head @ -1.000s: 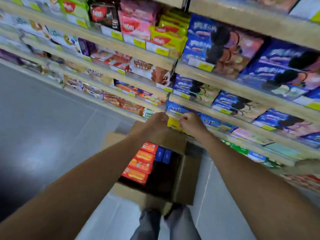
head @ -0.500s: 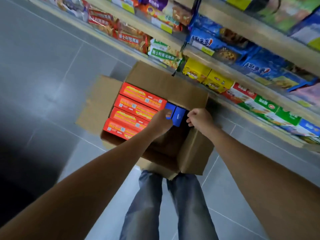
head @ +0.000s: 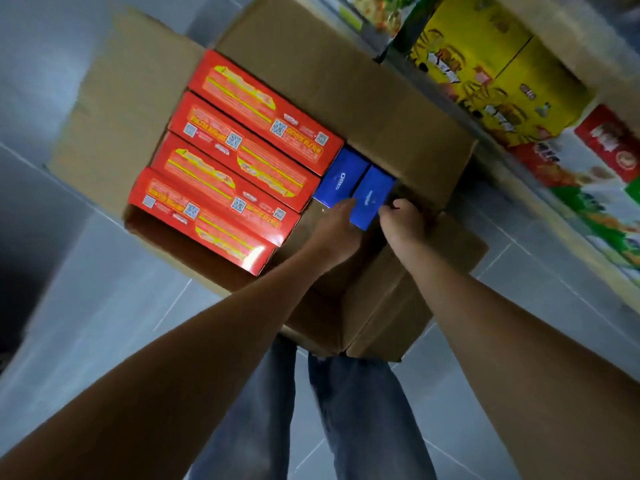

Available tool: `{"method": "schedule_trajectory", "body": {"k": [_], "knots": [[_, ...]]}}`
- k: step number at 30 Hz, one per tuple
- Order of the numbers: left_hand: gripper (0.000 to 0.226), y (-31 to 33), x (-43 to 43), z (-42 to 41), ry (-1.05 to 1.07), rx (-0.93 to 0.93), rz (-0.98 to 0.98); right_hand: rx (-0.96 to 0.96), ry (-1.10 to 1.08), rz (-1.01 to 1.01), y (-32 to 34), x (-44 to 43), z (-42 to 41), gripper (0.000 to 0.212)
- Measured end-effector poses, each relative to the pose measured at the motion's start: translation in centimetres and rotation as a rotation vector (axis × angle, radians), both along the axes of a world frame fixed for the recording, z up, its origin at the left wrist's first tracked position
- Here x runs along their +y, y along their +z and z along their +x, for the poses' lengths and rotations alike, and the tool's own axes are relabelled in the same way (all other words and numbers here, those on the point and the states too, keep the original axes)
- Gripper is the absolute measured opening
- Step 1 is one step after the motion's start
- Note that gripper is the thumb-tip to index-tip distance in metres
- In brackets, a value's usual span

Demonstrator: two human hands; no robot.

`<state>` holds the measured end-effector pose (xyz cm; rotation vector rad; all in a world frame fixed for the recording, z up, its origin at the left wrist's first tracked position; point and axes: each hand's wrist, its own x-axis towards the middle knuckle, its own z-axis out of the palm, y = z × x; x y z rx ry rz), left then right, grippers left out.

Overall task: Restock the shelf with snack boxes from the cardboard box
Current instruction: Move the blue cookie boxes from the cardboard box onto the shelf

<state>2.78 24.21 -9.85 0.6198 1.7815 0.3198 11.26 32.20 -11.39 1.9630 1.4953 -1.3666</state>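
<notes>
Head cam: both hands are down in the open cardboard box (head: pixel 346 84). Left hand (head: pixel 334 233) has its fingers stretched forward, tips touching the near left side of a blue box (head: pixel 372 197). Right hand (head: pixel 403 223) has fingers curled at that box's near right corner. It looks like a pinch, but motion blur makes that hard to confirm.

The blue box sits inside the carton just beyond both sets of fingertips, narrow face up. That face's long axis points away from the hands, toward the shelf (head: pixel 571 46). A second blue box (head: pixel 341 181) is touching it on the left-hand side, parallel, and reads "OREO" in white.

Left of the left hand are four red snack boxes (head: pixel 242 150), on edge and packed side by side. Their long axes run across, roughly square to the blue ones. The nearer ones butt against the OREO box, so there's no gap on that side. They carry QR codes and yellow print that's too smeared to read.

The carton's near right flap lies under the right wrist, and the far flap is folded out past the fingertips. Yellow boxes (head: pixel 485 74) are on the shelf beyond the right hand, their labels blurred. Below the forearms are jeans (head: pixel 363 410) and grey floor tiles (head: pixel 86 306).
</notes>
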Motion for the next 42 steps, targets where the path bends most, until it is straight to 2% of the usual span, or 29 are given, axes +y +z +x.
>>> {"method": "schedule_trajectory", "body": {"k": [4,7,9,14,17,21,27,31,36,39,42], "knots": [[0.059,-1.3,-0.4,0.8,-0.028,0.144,0.087,0.07,-0.084,0.015,-2.7,-0.6,-0.3,0.047],[0.055,-2.1,-0.8,0.8,0.044,0.038,0.118,0.041,-0.193,0.035,-3.3,-1.2,-0.2,0.058],[0.051,-2.4,-1.1,0.7,0.08,-0.054,0.066,-0.006,-0.24,0.04,-3.5,-1.2,0.3,0.06],[0.046,-1.3,-1.3,-0.1,0.167,-0.041,0.05,-0.041,-0.253,0.032,-2.5,-0.7,2.0,0.056],[0.046,0.4,-1.0,-1.0,0.147,-0.023,0.056,0.006,-0.268,0.026,-0.4,-0.6,2.7,0.056],[0.049,4.2,-0.1,-2.3,0.079,-0.002,0.078,0.087,-0.32,-0.005,4.3,-0.5,3.3,0.053],[0.05,12.0,1.9,-3.1,-0.012,0.03,0.134,0.137,-0.233,0.018,13.0,-0.1,4.0,0.057],[0.047,17.8,2.9,-3.8,-0.181,0.069,0.184,0.172,-0.127,-0.038,17.9,-0.3,4.5,0.058],[0.058,26.9,5.1,-4.9,-0.437,0.136,0.24,0.316,0.012,-0.123,27.5,0.8,3.3,0.067],[0.068,33.5,7.1,-5.5,-0.624,0.173,0.271,0.34,0.131,-0.072,33.7,2.4,1.8,0.051],[0.08,39.9,8.8,-6.0,-0.742,0.137,0.319,0.369,0.216,0.022,40.1,4.4,0.7,0.056]]}}
